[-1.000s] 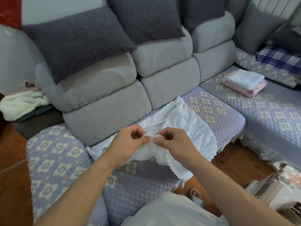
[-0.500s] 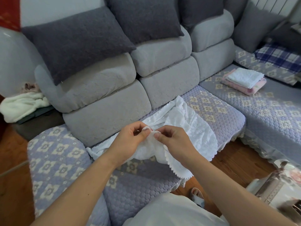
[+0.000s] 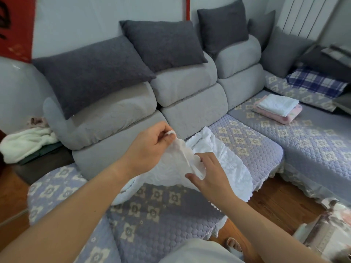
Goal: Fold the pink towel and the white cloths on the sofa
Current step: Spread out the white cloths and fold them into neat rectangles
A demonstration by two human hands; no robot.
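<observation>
The left hand [image 3: 150, 147] pinches a corner of the white cloth [image 3: 218, 164] between thumb and forefinger and holds it lifted above the seat. Just below and to the right, the right hand [image 3: 210, 177] has its fingers curled round the cloth's scalloped edge, the hem running taut between the two hands. The rest of the cloth hangs down and lies bunched on the sofa [image 3: 252, 145], across the front part of the middle seat, with one scalloped side spilling over the seat's front edge toward the wooden floor [image 3: 281, 202].

On the far right seat, near its back, a folded white cloth [image 3: 277, 104] lies on the folded pink towel [image 3: 284, 115], so this piece looks like one of the last to fold.

The risk, as I judge it, lies in that overhanging side: if the hands lift and spread the cloth without gathering it, its weight may drag it off the front edge to the floor. The left pinch also holds very little fabric and could slip under a sharp tug, and the bunched middle may fold in creased.
</observation>
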